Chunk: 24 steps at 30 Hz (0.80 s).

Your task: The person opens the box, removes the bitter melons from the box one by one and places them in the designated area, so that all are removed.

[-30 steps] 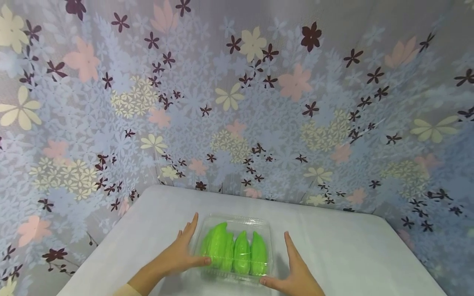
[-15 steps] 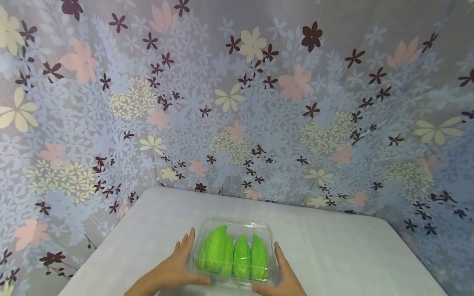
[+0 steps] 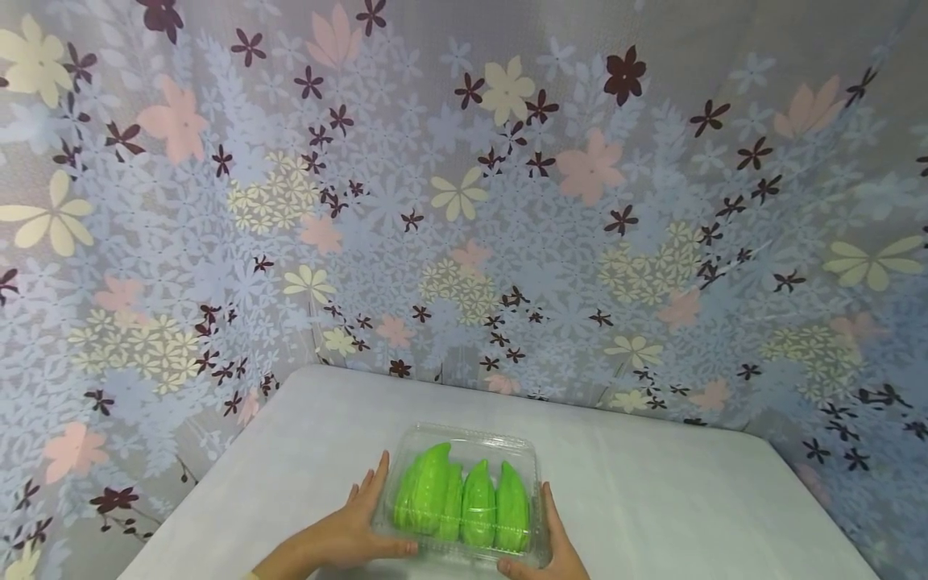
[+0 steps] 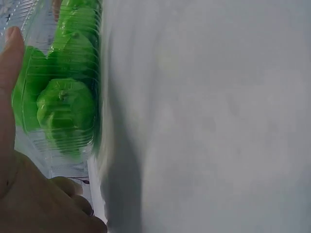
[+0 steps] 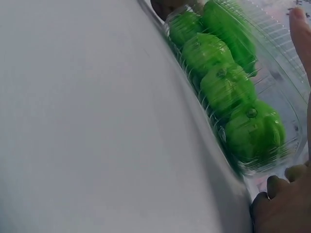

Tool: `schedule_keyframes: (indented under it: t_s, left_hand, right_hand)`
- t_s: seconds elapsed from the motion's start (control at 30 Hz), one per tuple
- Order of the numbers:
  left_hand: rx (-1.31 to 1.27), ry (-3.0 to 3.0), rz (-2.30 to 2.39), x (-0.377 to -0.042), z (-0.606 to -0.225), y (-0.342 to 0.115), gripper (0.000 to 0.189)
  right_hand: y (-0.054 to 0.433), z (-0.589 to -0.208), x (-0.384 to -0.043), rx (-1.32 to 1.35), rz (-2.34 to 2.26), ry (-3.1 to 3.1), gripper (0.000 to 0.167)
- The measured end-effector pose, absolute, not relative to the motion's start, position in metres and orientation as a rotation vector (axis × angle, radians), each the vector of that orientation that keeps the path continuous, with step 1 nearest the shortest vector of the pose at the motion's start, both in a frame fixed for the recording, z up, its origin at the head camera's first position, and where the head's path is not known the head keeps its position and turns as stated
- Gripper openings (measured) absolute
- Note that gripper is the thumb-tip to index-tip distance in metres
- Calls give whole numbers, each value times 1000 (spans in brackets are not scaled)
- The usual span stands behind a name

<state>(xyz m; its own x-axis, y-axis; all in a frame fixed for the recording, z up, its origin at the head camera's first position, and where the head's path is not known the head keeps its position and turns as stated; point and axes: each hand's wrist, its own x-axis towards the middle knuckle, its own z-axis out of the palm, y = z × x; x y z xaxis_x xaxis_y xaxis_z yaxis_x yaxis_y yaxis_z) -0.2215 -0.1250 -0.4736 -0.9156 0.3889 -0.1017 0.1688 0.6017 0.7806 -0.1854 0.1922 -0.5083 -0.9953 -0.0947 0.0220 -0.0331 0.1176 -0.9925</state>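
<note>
A clear plastic clamshell container [image 3: 478, 439] with ridged sides sits on the white-covered table. Inside lie several bright green, ridged, pointed fruit-like pieces [image 3: 478, 503], packed side by side; round stem ends show in the right wrist view on the green pieces [image 5: 228, 90]. My left hand [image 3: 358, 524] is at the container's left side, fingers extended along it and thumb by its near edge. At the opposite side my right hand [image 3: 554, 548] has its fingers straight along the wall, with the thumb at the near right corner. The lid looks closed.
The white-covered table [image 3: 652, 483] extends to both sides of the container, its far edge close to a flower-patterned curtain [image 3: 464, 201]. That same patterned backdrop also hangs along the left and right.
Both hands have moved in toward the container, the right one clearly leftward, up to its sides. The container has shifted only slightly in view, as the camera moved a little.
</note>
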Motion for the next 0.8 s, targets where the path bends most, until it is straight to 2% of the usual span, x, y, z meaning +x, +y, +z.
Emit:
schedule_keyframes:
  t_s: [0.23, 0.5, 0.8]
  left_hand:
    - [521, 2553, 1180, -221, -471, -128, 129]
    - [563, 2594, 1133, -218, -467, -130, 112]
    - [649, 2652, 1069, -218, -467, -130, 88]
  right_hand:
    - [195, -512, -188, -211, -2119, 2179, 128]
    - [199, -514, -190, -379, -2062, 2243, 129]
    - [198, -514, -189, -331, -2012, 2282, 130]
